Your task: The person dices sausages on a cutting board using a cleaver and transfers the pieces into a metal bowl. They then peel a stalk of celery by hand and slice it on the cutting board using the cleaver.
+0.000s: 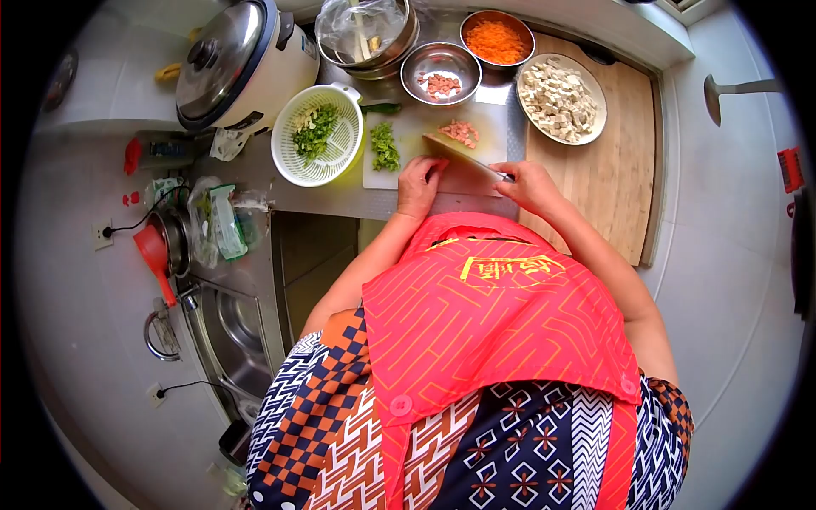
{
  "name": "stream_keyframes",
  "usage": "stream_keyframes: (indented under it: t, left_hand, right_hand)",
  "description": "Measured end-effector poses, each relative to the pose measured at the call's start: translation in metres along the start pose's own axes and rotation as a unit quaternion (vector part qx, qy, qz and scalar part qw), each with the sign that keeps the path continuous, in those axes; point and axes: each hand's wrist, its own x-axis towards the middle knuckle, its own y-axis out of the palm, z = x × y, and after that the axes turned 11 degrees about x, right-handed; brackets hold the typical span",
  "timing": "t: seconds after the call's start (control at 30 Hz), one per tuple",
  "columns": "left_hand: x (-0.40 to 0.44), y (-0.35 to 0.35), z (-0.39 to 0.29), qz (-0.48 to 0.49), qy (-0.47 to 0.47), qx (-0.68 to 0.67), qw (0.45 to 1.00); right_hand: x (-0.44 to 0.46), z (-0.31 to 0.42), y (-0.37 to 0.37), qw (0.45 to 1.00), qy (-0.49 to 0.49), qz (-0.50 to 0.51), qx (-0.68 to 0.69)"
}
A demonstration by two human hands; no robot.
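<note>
My right hand (529, 184) is closed round the handle of a knife (467, 155), whose blade slants across the white cutting board (382, 178). Close to the blade's left end, my left hand (420, 183) has its fingers curled together on the board, over a small piece of pink food. Diced pink food (461, 133) lies just beyond the blade. Chopped greens (384, 147) form a strip at the board's left. Behind the board, a steel bowl (441, 59) holds more pink pieces.
A white basket (283, 144) of greens and a rice cooker (289, 72) stand left. Behind are a bowl of shredded carrot (496, 42) and a bagged bowl (361, 30). A bowl of pale cubes (559, 98) rests on the wooden board (595, 187) at right. The sink (234, 336) is lower left.
</note>
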Motion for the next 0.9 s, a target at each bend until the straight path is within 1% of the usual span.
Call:
stream_keyframes:
  t: [0.1,0.3,0.4,0.5,0.6,0.7,0.8,0.9]
  left_hand:
    - [0.001,0.003,-0.001,-0.013,-0.005,-0.001,1.000]
    - [0.014,0.015,-0.003,-0.003,0.022,0.020,1.000]
    - [0.021,0.022,-0.003,-0.017,0.042,0.005,0.999]
    - [0.021,0.023,-0.001,-0.007,0.058,0.015,0.998]
    - [0.020,0.025,-0.001,-0.013,0.063,0.020,0.998]
    - [0.021,0.028,0.001,-0.018,0.072,0.034,0.997]
    - [0.021,0.029,0.001,-0.017,0.063,0.033,0.997]
    - [0.021,0.030,0.001,-0.025,0.068,0.030,0.997]
  right_hand:
    - [-0.007,0.009,-0.010,0.998,0.037,-0.028,0.041]
    - [-0.017,-0.003,-0.007,0.997,0.026,-0.018,0.069]
    - [-0.024,-0.003,-0.002,0.998,0.026,-0.019,0.055]
    - [-0.028,0.003,-0.001,0.997,0.036,-0.027,0.056]
    - [-0.032,0.007,-0.002,0.997,0.037,-0.038,0.049]
    - [-0.037,0.017,-0.006,0.998,0.041,-0.029,0.047]
    - [-0.038,0.014,-0.006,0.996,0.069,-0.022,0.060]
    - [-0.038,0.015,-0.006,0.996,0.062,-0.021,0.067]
